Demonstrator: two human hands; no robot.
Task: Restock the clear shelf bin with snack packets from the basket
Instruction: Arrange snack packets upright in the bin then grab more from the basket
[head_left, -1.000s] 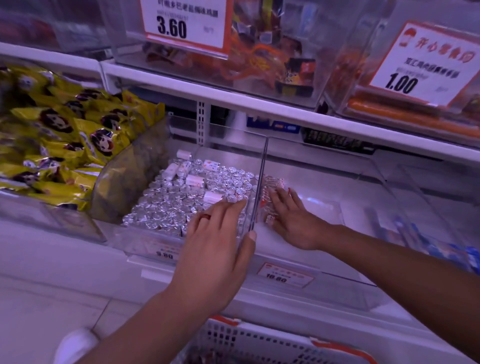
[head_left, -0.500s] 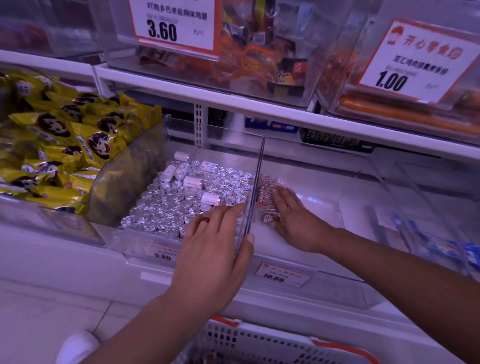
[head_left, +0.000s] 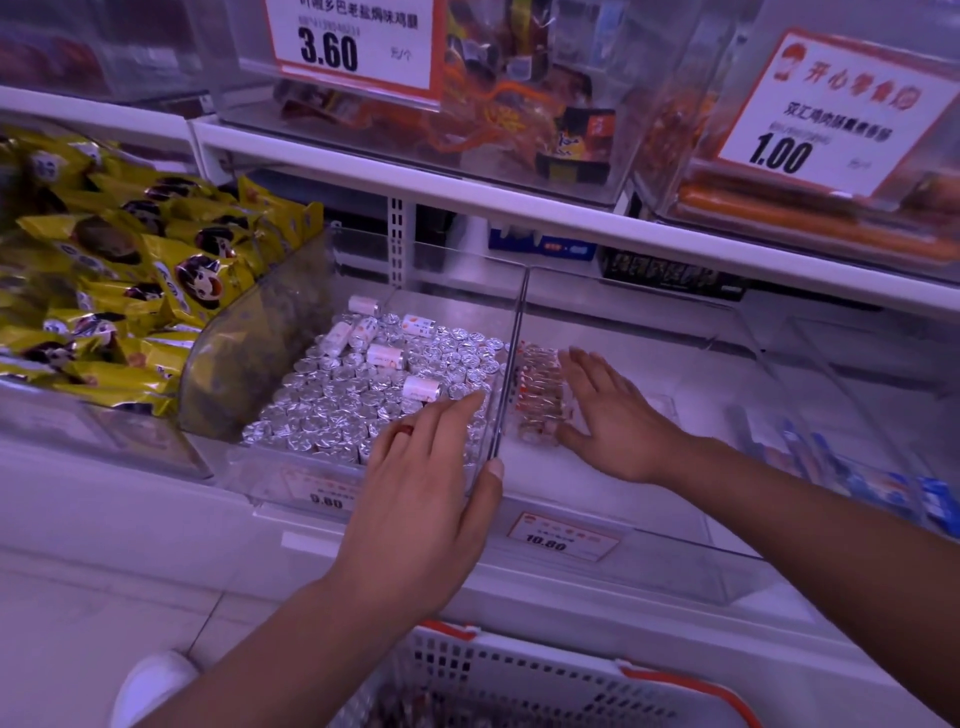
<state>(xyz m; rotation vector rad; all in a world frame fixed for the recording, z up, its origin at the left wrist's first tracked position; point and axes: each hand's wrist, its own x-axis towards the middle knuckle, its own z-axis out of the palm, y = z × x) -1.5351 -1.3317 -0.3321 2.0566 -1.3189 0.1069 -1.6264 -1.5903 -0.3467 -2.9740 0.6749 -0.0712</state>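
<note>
A clear shelf bin (head_left: 649, 558) with a 10.80 tag sits on the lower shelf. A small row of clear red-and-white snack packets (head_left: 537, 397) stands against its left wall. My right hand (head_left: 615, 415) lies inside the bin with straight fingers, its palm side against the packets' right edge. My left hand (head_left: 426, 499), wearing a ring, rests over the front corner of the neighbouring bin, thumb on the clear divider wall (head_left: 506, 384). The white basket (head_left: 519, 680) with an orange rim is at the bottom edge, with dark packets dimly visible inside.
The neighbouring bin holds several silver foil-wrapped rolls (head_left: 374, 400). Yellow snack bags (head_left: 119, 280) fill the bin at the left. The upper shelf (head_left: 519, 208) carries clear bins with 3.60 and 1.00 price signs. Blue packets (head_left: 883, 488) lie at the right. A white shoe (head_left: 150, 686) shows below.
My right hand has slid off the top of the packets to their right side, so more of the row shows. My left hand has stayed on the divider.
</note>
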